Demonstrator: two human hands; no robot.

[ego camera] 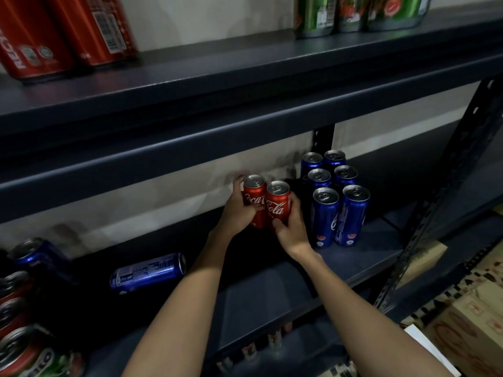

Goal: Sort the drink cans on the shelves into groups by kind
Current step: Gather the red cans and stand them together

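A: What are the hands doing?

B: Each one grips a red cola can. The left hand (236, 210) curls round the left red can (254, 198), and the right hand (291, 229) curls round the right red can (278, 204). Both cans stand upright, touching each other, on the middle shelf (272, 278).

A: Where is that relative to the blue cans?

B: Just left of the block of six blue cans (336, 200), which stand upright in two columns of three. The right red can is close beside the nearest blue one, but I cannot tell if they touch.

A: Anything else on that shelf?

B: Well left of the blue block, a blue can (148, 273) lies on its side. Farther left another blue can (32, 254) is tilted, and below it several red and green cans (19, 338) crowd the corner of the view.

A: And above the blue block?

B: The upper shelf (245, 77) carries large red cans (62, 31) far to the left and green cans (359, 12) almost straight above. Right of the block, cardboard boxes (462, 330) sit beyond the dark metal upright (449, 186).
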